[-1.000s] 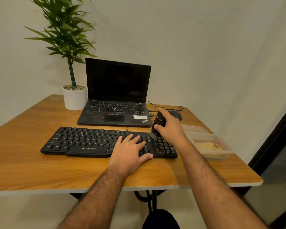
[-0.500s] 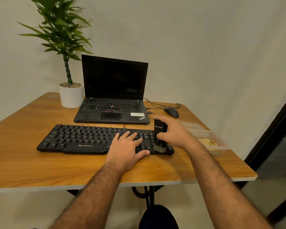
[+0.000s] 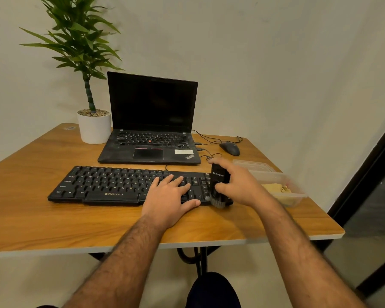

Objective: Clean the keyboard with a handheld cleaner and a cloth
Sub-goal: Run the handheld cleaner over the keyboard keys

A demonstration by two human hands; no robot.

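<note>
Gripping the handheld cleaner (image 3: 218, 185) on the keyboard's (image 3: 111, 185) right end, right hand (image 3: 240, 185); left hand (image 3: 169, 196) rests flat beside.

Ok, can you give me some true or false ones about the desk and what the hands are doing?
1. The right hand holds the little black cleaner with its brush on the right end of the keyboard. True.
2. The left hand holds a cloth. False: it lies flat on the keys, holding nothing.
3. The laptop is closed. False: it stands open, with a dark screen.
4. A plant in a white pot stands to the left of the laptop. True.
5. The mouse sits on the keyboard. False: it lies on the table, behind the right hand.
</note>
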